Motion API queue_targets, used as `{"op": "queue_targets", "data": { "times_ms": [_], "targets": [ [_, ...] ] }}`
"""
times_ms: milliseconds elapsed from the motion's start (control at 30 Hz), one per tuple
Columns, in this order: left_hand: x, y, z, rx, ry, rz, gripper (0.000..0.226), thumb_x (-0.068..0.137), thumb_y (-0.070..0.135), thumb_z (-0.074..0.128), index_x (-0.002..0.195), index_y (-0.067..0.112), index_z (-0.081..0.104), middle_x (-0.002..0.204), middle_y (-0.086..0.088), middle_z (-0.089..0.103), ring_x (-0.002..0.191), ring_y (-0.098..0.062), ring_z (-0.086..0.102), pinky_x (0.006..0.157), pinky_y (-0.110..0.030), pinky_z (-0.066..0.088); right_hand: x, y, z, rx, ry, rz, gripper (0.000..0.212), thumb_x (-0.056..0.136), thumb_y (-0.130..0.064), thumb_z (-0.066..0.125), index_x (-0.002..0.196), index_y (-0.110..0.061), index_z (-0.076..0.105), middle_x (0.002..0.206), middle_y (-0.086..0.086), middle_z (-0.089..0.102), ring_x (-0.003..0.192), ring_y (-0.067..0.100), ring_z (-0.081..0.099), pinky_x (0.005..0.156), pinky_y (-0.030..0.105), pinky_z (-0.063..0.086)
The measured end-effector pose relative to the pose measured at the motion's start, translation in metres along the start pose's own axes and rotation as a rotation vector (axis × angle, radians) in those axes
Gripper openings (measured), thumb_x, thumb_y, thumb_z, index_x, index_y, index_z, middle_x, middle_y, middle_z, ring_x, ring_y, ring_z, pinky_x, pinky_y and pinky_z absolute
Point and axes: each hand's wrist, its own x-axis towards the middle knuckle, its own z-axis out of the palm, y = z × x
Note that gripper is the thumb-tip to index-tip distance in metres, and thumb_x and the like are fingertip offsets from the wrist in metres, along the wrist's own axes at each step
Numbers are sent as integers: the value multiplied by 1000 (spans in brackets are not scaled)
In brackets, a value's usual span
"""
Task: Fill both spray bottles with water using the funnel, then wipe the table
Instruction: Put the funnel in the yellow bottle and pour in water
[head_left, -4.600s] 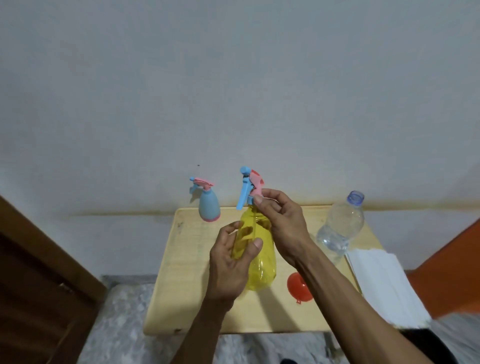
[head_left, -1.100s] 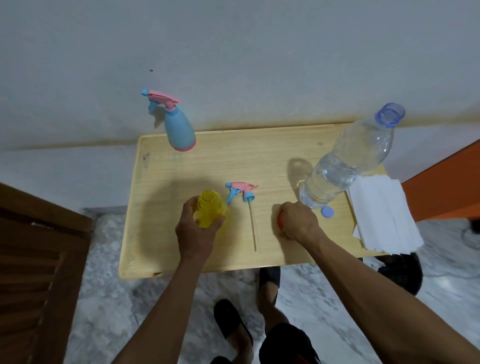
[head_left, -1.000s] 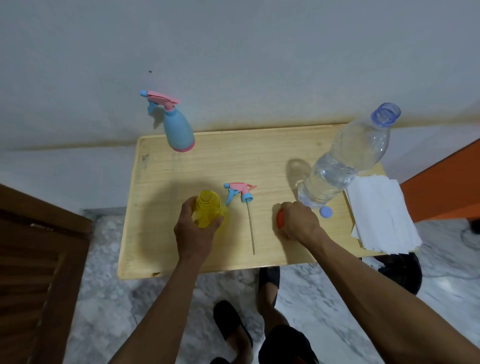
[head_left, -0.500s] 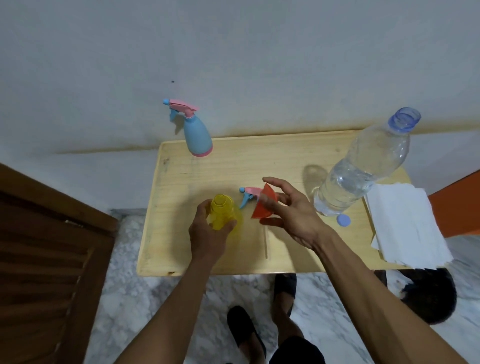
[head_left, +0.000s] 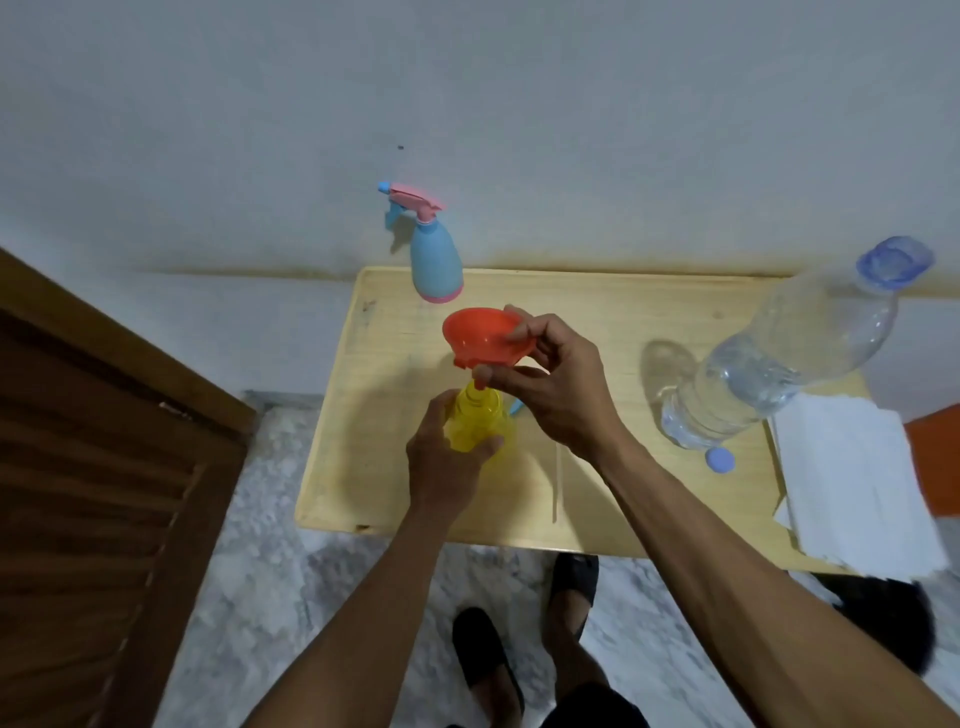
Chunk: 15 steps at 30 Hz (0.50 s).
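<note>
Left hand wraps the yellow spray bottle, fingers curled round its upper body; bottle stands upright on the bench, front-left of centre, neck open with no spray head on it.

Right hand pinches the orange funnel by its rim, thumb and fingers clamped on the right edge. Funnel is held over the yellow bottle's mouth, bowl tilted toward the left. Spout tip is at the neck; can't tell whether it's seated inside or just touching the opening.

Blue spray bottle stands upright at the back edge of the bench, pink-and-blue trigger head still screwed on, nozzle pointing left.

Clear water bottle stands on the right side of the bench, uncapped, partly filled. Its blue cap lies on the bench just in front of its base.

White cloth, folded, lies at the right edge of the bench, overhanging the front corner.

A thin dip tube lies on the bench below the right wrist; a bit of blue shows beside the yellow bottle, mostly hidden by the hand.
</note>
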Motion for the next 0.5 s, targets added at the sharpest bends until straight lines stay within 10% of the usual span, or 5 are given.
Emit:
{"op": "queue_targets", "data": {
  "times_ms": [200,500],
  "targets": [
    [0,1,0,-22,-11,-11,76,65,19,93,133,22,58,109,13,63,102,-1,56,86,-23,49,3,16,2,-107,-57,-13,52,49,-30,97,87,-34,61,142,-6,58,125,11,60,87,43,59],
    [0,4,-2,-18,-35,-41,65,66,17,92,122,24,60,95,20,62,93,-7,58,77,-15,46,-12,18,-3,-355,-102,-54,56,55,-16,98,96,-20,61,144,-16,55,127,3,54,87,35,57]
  ]
}}
